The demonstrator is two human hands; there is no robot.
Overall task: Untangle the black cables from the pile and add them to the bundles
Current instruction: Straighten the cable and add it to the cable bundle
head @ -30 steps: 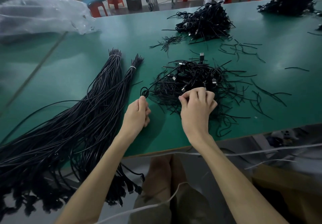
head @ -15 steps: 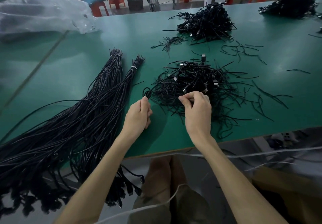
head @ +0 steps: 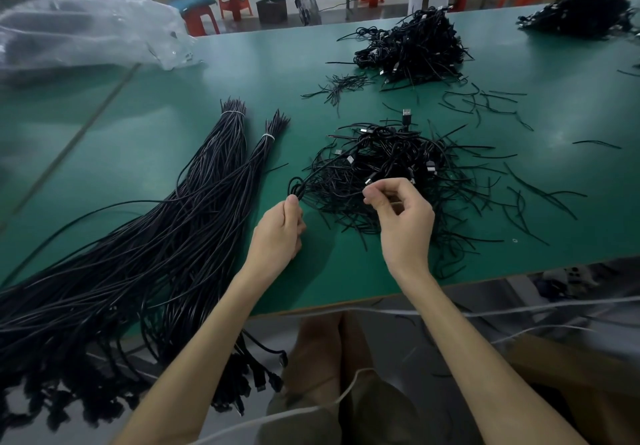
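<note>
Green table (head: 346, 63) — cable piles (head: 388, 167), tied bundles (head: 194, 202), plastic bag (head: 86, 28).

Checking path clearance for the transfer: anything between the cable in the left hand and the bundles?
Nothing much: the table between the left hand and the bundles holds only one thin stray offcut. The snag is the other way: the cable it pinches runs back into the pile, where the right hand pinches a strand.

Tangled pile (head: 391, 174) of black cables beside 2 tied bundles (head: 207, 202).
The pile sits on the green table (head: 138, 153), plugs poking out, 1 cable (head: 292, 188) looping from its left edge; the long bundles lie left, white ties near far ends.
</note>
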